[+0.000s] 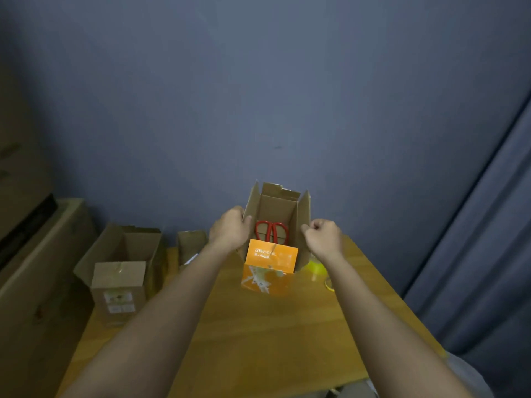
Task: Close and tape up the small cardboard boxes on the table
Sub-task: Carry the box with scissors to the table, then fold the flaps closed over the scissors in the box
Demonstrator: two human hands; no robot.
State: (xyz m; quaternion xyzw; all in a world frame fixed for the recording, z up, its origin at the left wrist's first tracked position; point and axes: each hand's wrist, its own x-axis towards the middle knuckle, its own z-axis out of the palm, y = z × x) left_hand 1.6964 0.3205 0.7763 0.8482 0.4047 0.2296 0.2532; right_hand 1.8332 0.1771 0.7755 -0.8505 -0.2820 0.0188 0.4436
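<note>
Left hand (230, 228) grips the left flap of an open brown cardboard box (277, 209); right hand (323, 236) apparently pinches its right flap. Red-handled scissors (271, 231) lie between them.

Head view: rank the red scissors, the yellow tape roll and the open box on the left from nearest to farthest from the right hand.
From the right hand:
1. Yellow tape roll, just below the hand, on the table's right side.
2. Red scissors, to its left, inside the orange-flapped box.
3. Open box on the left, at the table's left edge.
</note>
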